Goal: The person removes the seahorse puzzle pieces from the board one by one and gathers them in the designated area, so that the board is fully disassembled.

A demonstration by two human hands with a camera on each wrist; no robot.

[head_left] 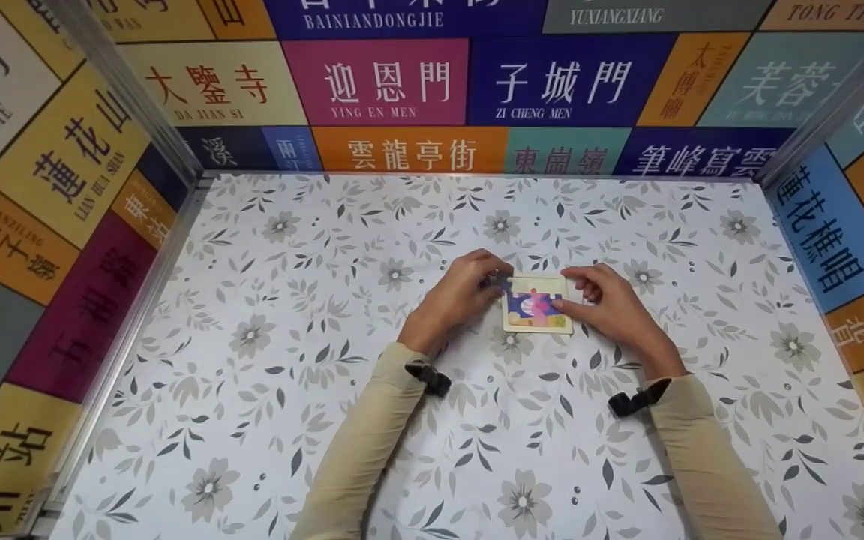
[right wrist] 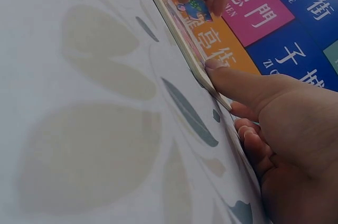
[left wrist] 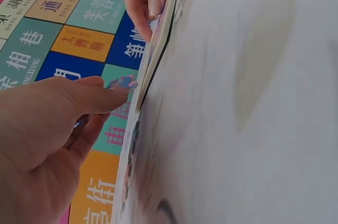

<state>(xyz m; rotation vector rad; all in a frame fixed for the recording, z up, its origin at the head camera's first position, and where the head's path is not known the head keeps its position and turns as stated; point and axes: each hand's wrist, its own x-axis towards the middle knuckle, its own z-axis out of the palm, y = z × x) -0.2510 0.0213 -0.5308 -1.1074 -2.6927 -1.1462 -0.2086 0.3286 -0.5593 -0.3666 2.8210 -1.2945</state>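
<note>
A small square jigsaw puzzle tray [head_left: 538,329] with a pale rim lies on the patterned table. Pink, blue and yellow pieces [head_left: 537,307] fill its lower part, while a pale strip shows along the top. My left hand [head_left: 464,283] pinches a loose jigsaw piece [left wrist: 124,82] between thumb and fingers, beside the tray's upper left corner. That piece [right wrist: 195,10] looks blue and green in the right wrist view. My right hand [head_left: 606,300] grips the tray's right side, the thumb [right wrist: 216,65] on top and the other fingers curled at the edge.
The tabletop [head_left: 327,420] has a grey flower and leaf print. Panels with colourful street-name signs [head_left: 387,82] stand along the back and both sides. Black straps with small cameras [head_left: 432,379] sit at both sleeve cuffs.
</note>
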